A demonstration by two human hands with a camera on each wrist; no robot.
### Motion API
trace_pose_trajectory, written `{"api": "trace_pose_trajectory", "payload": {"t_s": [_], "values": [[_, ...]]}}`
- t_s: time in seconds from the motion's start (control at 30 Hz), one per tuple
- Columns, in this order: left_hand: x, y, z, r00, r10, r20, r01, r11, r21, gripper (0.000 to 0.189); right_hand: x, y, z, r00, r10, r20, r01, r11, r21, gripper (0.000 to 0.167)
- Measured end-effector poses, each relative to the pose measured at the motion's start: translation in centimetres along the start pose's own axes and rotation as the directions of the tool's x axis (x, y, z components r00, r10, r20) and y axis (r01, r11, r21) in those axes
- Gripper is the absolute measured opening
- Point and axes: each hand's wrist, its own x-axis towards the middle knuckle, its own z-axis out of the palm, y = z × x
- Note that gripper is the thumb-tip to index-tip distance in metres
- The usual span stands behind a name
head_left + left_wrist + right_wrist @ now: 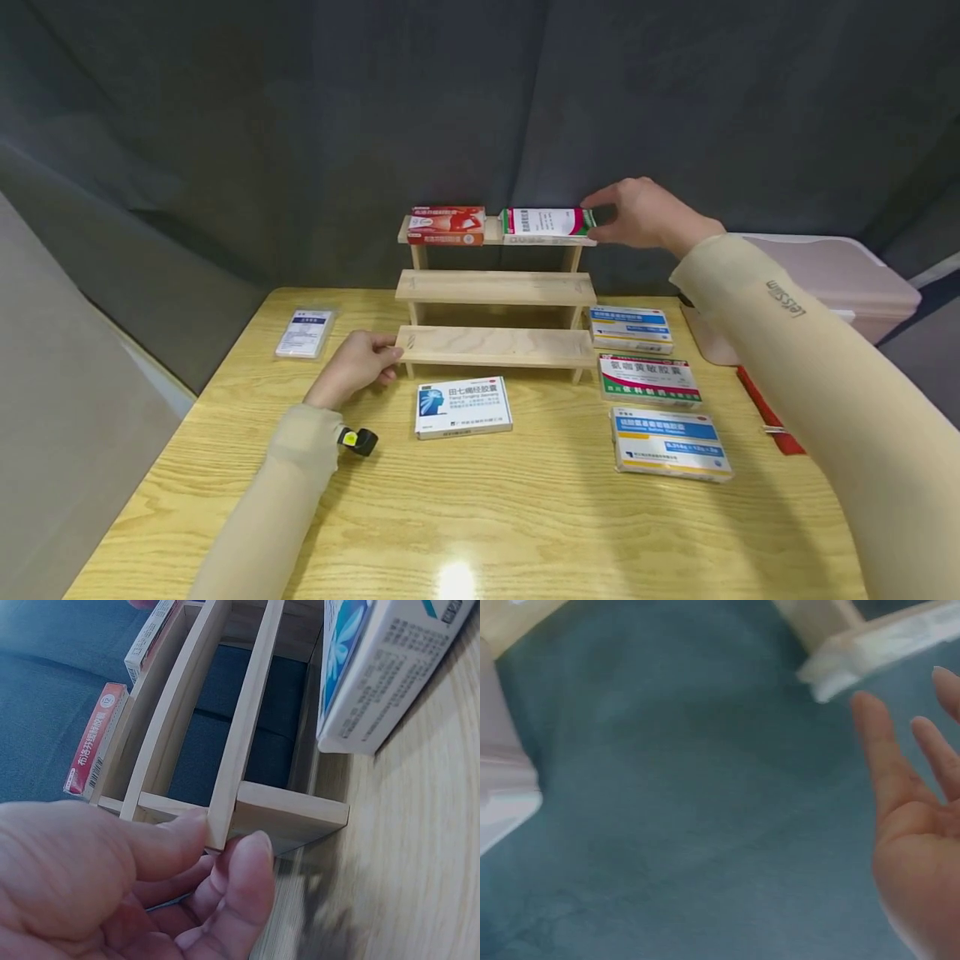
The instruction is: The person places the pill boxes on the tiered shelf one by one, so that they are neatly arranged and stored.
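A three-tier wooden rack (495, 287) stands at the back of the table. My left hand (363, 358) pinches the left end of its lowest shelf (495, 346) between thumb and fingers, seen close in the left wrist view. On the top shelf, a red medicine box (447, 226) lies at the left and a white, green and magenta medicine box (543, 223) at the right. My right hand (645, 212) is at that second box's right end. In the right wrist view, the fingers (877, 742) look extended, with a gap between them and the blurred box end.
A white-and-blue medicine box (463, 408) lies before the rack. Right of it are a blue-and-white box (632, 327), a green-and-white box (649, 379) and another blue-and-white box (670, 442). A small white pack (304, 333) lies left; a pale lidded bin (825, 271) and red object (772, 412) are right.
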Motion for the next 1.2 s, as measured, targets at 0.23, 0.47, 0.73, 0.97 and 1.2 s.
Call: {"api": "trace_pose_trajectory", "payload": {"t_s": [0.23, 0.47, 0.73, 0.97, 1.2], "values": [[0.3, 0.0, -0.1, 1.000, 0.002, -0.004, -0.002, 1.000, 0.016, 0.041, -2.8, -3.4, -0.3, 0.994, -0.071, -0.079, 0.070, 0.997, -0.015, 0.045], [0.4, 0.1, -0.6, 1.000, 0.003, -0.018, -0.002, 1.000, 0.027, 0.042, -5.9, -6.2, 1.5, 0.974, -0.166, -0.152, 0.173, 0.984, 0.039, 0.040], [0.6, -0.1, -0.8, 1.000, -0.004, -0.017, 0.004, 1.000, 0.020, 0.042, -9.1, -8.2, 6.9, 0.941, -0.290, -0.176, 0.315, 0.940, 0.135, 0.040], [0.6, 0.0, -0.8, 1.000, -0.017, -0.025, 0.018, 1.000, 0.024, 0.043, -10.9, -9.5, 12.2, 0.937, -0.336, -0.101, 0.348, 0.923, 0.163, 0.038], [0.5, 0.0, -0.7, 1.000, -0.010, -0.021, 0.010, 1.000, 0.019, 0.042, -11.0, -10.4, 16.6, 0.939, -0.344, 0.014, 0.335, 0.924, 0.183, 0.046]]}}
